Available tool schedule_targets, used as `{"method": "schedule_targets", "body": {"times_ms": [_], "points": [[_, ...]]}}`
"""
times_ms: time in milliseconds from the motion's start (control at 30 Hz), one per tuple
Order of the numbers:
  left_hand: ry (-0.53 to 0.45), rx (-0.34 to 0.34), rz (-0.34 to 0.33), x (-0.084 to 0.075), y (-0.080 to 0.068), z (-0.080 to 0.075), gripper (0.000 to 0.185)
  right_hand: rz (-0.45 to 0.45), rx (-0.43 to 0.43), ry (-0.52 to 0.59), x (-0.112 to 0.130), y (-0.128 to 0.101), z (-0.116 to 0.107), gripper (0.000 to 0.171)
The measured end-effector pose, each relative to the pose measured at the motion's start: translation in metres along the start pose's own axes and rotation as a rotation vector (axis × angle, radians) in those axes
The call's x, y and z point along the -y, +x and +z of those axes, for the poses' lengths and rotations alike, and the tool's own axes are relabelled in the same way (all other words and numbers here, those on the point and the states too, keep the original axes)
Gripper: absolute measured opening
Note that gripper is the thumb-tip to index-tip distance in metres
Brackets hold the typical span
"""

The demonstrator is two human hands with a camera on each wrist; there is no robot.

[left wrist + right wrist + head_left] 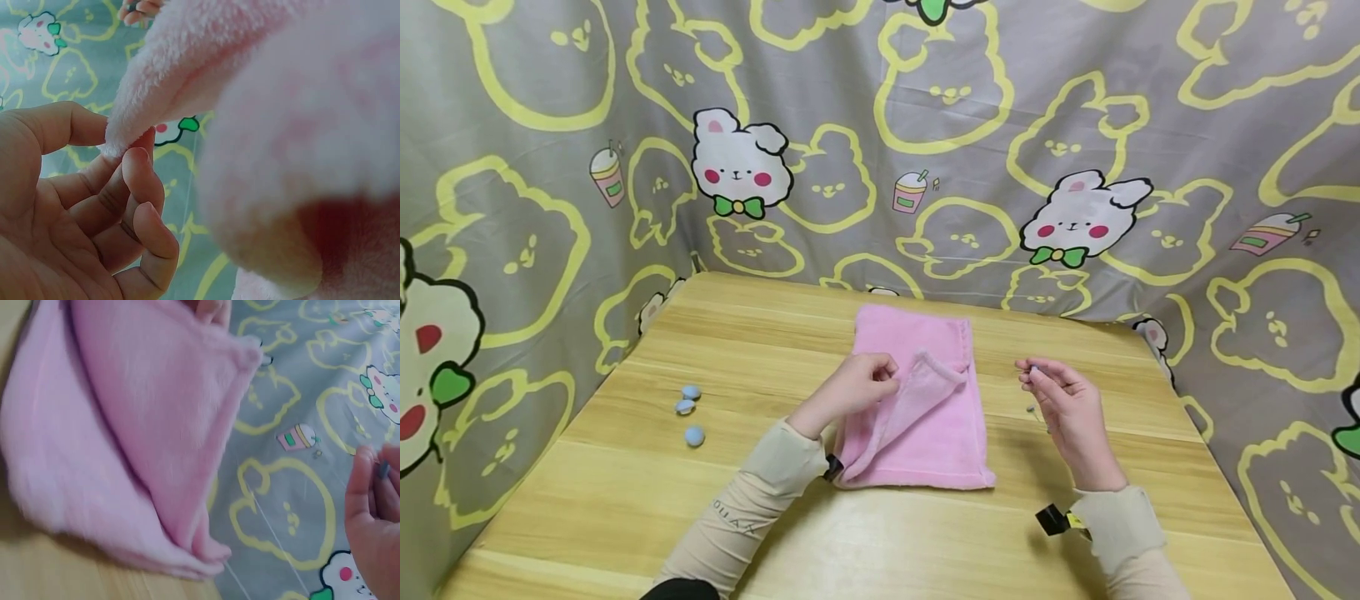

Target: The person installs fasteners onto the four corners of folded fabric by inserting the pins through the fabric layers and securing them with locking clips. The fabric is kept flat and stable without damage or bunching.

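Note:
A folded pink plush cloth (pixel 925 450) lies on the table, its upper layer turned back at one corner. My left hand (pixel 853 387) pinches the edge of that lifted layer between thumb and fingers, as the left wrist view also shows, where the fuzzy cloth (pixel 181 69) fills the right side. To the right of the cloth, my right hand (pixel 1071 408) is raised above the table. Between its thumb and fingertips it pinches a small blue-grey piece (pixel 383 469), possibly a pin head; the fingers hide part of it.
Several small rounded light-blue pieces, including a ball-like one (pixel 694 436), lie on the left of the wooden table (pixel 760 333). A tiny grey-headed pin-like piece (pixel 1030 408) is beside my right hand. A patterned curtain (pixel 850 108) surrounds the table's back and sides.

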State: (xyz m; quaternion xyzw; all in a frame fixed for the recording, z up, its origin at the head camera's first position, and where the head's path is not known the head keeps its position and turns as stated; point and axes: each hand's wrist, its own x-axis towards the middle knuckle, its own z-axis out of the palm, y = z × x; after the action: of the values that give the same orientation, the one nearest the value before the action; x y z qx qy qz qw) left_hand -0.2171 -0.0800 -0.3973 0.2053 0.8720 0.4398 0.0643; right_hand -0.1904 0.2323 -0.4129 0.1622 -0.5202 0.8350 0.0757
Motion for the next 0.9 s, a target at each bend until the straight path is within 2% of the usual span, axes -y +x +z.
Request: {"method": "schedule_targets", "body": {"times_ms": [67,133,200,367,500,600,667,900], "points": [[0.005,-0.001,0.0,0.0,0.0,0.0,0.004,0.008,-0.011,0.065,-0.002,0.0,0.003,0.028],[0.01,-0.001,0.001,0.0,0.001,0.0,0.004,0.013,-0.026,0.047,-0.004,0.0,0.007,0.028],[0.007,0.0,0.004,0.0,0.001,0.0,0.004,0.02,-0.05,-0.016,-0.006,-0.002,0.012,0.024],[-0.005,0.008,0.008,0.001,0.002,-0.001,0.005,0.006,-0.101,-0.305,-0.014,-0.005,0.032,0.021],[-0.008,0.001,-0.001,0.003,0.001,-0.003,0.004,-0.1,-0.085,-0.593,-0.026,-0.002,0.054,0.019],[-0.01,-0.008,-0.01,0.004,0.002,-0.005,0.004,-0.168,-0.062,-0.735,-0.037,-0.001,0.071,0.018],[-0.018,-0.004,-0.012,0.004,0.002,-0.005,0.004,-0.18,-0.063,-0.779,-0.044,-0.001,0.079,0.02],[-0.082,0.017,0.014,0.002,0.003,-0.002,0.006,-0.154,-0.079,-0.767,-0.062,0.001,0.09,0.019]]}}
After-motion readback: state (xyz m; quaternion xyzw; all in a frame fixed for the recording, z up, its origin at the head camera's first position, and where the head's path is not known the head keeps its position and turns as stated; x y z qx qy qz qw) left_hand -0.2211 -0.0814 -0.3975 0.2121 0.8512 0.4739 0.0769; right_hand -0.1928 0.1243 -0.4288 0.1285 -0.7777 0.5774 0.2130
